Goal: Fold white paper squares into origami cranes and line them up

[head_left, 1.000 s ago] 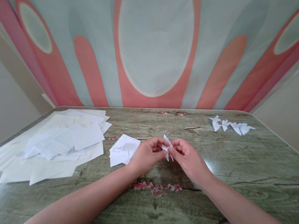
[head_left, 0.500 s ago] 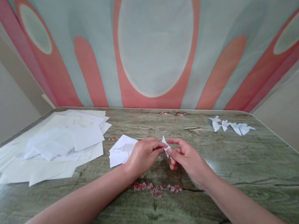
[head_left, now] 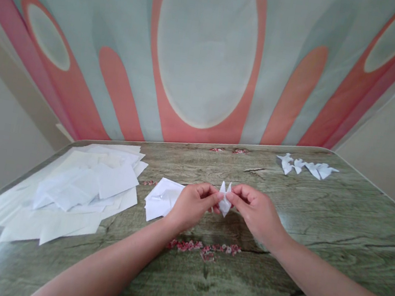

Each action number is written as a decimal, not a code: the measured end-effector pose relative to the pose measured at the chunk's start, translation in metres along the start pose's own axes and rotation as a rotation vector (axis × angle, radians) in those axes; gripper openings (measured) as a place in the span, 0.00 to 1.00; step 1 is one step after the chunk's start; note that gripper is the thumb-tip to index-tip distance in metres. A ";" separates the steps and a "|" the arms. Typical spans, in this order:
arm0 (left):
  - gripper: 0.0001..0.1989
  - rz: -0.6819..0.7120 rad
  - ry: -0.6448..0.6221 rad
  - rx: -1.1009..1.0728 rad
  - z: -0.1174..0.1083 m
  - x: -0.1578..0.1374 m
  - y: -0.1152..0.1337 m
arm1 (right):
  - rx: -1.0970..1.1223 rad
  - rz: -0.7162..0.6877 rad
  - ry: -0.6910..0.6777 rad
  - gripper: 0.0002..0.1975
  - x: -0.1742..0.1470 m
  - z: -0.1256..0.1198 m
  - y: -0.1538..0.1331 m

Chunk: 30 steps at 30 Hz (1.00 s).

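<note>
Left hand and right hand: close together, both pinching folded paper | folded paper: slightly below and right of frame centre, two tips upward | loose white sheets: left side of frame

On the tabletop, sheets lie at the hands' nine o'clock, a stack between. Paper figures sit at two o'clock.

**Matt paper, shiny wood grain**

Folded piece: white paper, matt, crisp creases.
Sheet pile: smooth paper, matt, white to cream.
Folded figures: white paper, matt.
Table: wood-grain look, smooth, glossy, glare at near-left corner.
Backdrop: matt, faintly wrinkled; cloth or plastic, can't tell.
</note>
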State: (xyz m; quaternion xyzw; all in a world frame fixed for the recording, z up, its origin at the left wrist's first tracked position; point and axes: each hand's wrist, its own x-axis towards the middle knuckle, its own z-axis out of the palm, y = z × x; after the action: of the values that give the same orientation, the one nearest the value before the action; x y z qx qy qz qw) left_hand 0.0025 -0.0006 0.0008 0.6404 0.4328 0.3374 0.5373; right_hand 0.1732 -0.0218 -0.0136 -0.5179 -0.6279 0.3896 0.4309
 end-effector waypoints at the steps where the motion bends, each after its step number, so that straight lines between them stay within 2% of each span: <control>1: 0.13 0.002 -0.014 0.000 -0.001 0.000 0.000 | 0.001 -0.006 -0.003 0.11 0.000 0.000 0.000; 4: 0.13 0.017 -0.024 -0.018 -0.003 0.002 0.000 | 0.065 -0.001 -0.003 0.11 0.002 0.000 0.005; 9: 0.11 0.028 0.101 -0.022 -0.004 0.004 -0.001 | 0.211 -0.008 0.058 0.10 0.005 0.001 0.013; 14: 0.10 0.020 0.143 -0.054 -0.003 0.005 -0.001 | 0.239 -0.061 0.035 0.04 0.004 0.002 0.008; 21: 0.08 0.085 0.213 -0.033 0.000 -0.001 0.003 | 0.305 -0.064 -0.003 0.08 0.001 0.005 0.007; 27: 0.10 0.024 0.069 -0.022 -0.003 0.000 0.002 | 0.133 -0.102 0.085 0.05 0.001 0.003 0.008; 30: 0.10 -0.041 0.077 -0.108 -0.006 0.003 -0.001 | 0.061 -0.152 0.074 0.04 0.000 0.001 0.005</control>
State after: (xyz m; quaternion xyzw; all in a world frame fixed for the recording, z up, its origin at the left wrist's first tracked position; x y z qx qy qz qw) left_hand -0.0022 0.0049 0.0010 0.5880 0.4474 0.3735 0.5609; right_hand 0.1736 -0.0214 -0.0188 -0.4697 -0.6369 0.3552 0.4976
